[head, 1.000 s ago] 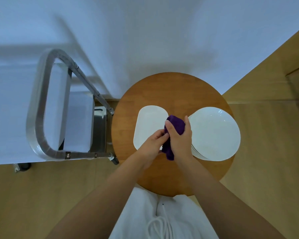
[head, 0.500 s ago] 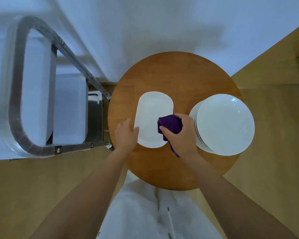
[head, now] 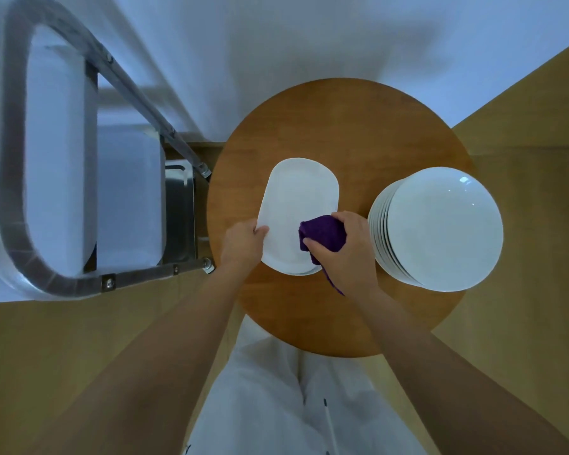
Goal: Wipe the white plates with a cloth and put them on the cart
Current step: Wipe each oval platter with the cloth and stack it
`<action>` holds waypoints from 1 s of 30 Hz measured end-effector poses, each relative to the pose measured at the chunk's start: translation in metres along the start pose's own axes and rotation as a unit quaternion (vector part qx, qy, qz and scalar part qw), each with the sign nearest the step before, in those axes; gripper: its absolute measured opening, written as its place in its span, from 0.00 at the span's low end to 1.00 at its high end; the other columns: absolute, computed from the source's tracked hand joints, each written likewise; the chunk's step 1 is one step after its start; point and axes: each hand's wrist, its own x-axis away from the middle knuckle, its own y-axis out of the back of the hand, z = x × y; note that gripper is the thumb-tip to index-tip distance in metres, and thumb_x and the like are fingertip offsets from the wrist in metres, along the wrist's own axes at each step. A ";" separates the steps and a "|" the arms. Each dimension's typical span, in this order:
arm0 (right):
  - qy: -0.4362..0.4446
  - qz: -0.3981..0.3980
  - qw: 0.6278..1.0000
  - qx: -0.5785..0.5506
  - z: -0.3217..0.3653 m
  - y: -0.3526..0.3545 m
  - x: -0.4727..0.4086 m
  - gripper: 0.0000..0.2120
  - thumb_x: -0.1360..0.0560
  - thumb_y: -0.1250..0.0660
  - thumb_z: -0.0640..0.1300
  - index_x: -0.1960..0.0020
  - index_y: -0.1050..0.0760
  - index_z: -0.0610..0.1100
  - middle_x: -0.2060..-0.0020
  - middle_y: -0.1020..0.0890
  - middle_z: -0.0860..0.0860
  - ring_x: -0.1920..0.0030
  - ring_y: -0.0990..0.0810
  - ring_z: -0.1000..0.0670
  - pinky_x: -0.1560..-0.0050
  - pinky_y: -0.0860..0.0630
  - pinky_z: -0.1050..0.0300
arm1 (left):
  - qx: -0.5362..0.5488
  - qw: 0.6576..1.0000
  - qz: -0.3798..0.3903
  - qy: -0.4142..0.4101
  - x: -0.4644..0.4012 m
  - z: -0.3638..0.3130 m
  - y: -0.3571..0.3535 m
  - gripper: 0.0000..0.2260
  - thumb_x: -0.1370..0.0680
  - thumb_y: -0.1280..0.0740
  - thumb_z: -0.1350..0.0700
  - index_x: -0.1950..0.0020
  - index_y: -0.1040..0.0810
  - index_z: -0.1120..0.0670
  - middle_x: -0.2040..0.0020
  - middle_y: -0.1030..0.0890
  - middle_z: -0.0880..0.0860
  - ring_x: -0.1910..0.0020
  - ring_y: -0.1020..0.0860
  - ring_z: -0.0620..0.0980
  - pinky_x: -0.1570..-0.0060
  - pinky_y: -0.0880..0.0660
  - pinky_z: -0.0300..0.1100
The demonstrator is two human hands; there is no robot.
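Note:
A white oblong plate (head: 298, 205) lies on the round wooden table (head: 342, 126), left of centre. My left hand (head: 243, 246) grips its near-left rim with the thumb on top. My right hand (head: 349, 251) holds a bunched purple cloth (head: 324, 233) pressed on the plate's near-right part. A stack of several round white plates (head: 440, 224) stands at the table's right side, close to my right hand. The metal cart (head: 178, 211) is left of the table.
The cart's curved steel handle frame (head: 17, 192) rises at far left, with white-covered surfaces (head: 60, 152) under it. A white wall (head: 276, 44) runs behind the table. Wooden floor (head: 523, 159) lies to the right and near left. My white garment (head: 276, 405) hangs below.
My left hand left the cloth, moved left and took hold of the oblong plate's rim. My right hand with the cloth stays on the plate. The view has shifted, so everything looks closer.

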 end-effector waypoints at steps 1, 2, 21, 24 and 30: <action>0.002 -0.002 1.000 0.002 0.001 0.000 0.001 0.32 0.34 0.24 0.49 0.34 0.34 0.46 0.38 0.28 0.49 0.42 0.32 0.54 0.63 0.32 0.77 | 0.004 1.000 -0.019 -0.005 0.001 -0.002 0.001 0.12 0.18 0.41 0.51 0.47 0.21 0.56 0.55 0.20 0.52 0.58 0.23 0.50 0.59 0.25 0.39; 0.003 -0.005 1.000 0.004 0.001 0.001 0.002 0.32 0.34 0.24 0.49 0.34 0.33 0.46 0.38 0.28 0.49 0.42 0.32 0.54 0.63 0.32 0.78 | 0.016 0.999 -0.038 -0.010 0.003 -0.004 0.003 0.12 0.18 0.41 0.51 0.47 0.21 0.55 0.55 0.21 0.51 0.57 0.22 0.50 0.58 0.24 0.40; 0.020 -0.149 0.988 -0.023 0.057 0.065 0.008 0.29 0.32 0.27 0.55 0.35 0.33 0.49 0.35 0.33 0.50 0.40 0.31 0.51 0.53 0.30 0.68 | 0.504 0.849 0.159 0.016 0.102 -0.063 0.048 0.21 0.20 0.46 0.42 0.33 0.27 0.51 0.40 0.20 0.57 0.43 0.20 0.58 0.49 0.21 0.55; 0.007 -0.194 0.981 0.020 0.072 0.074 0.002 0.28 0.29 0.31 0.56 0.34 0.33 0.46 0.32 0.36 0.46 0.36 0.33 0.45 0.42 0.27 0.53 | 0.459 0.882 0.100 0.037 0.129 -0.080 0.044 0.21 0.21 0.45 0.38 0.40 0.24 0.49 0.49 0.17 0.54 0.53 0.18 0.52 0.66 0.20 0.41; 0.071 -0.246 0.965 0.066 0.108 0.065 0.017 0.25 0.24 0.37 0.54 0.33 0.33 0.42 0.27 0.40 0.42 0.32 0.37 0.39 0.34 0.37 0.43 | 0.458 0.886 0.071 -0.030 0.160 -0.098 0.041 0.18 0.19 0.49 0.41 0.49 0.23 0.48 0.65 0.16 0.44 0.66 0.18 0.41 0.74 0.26 0.30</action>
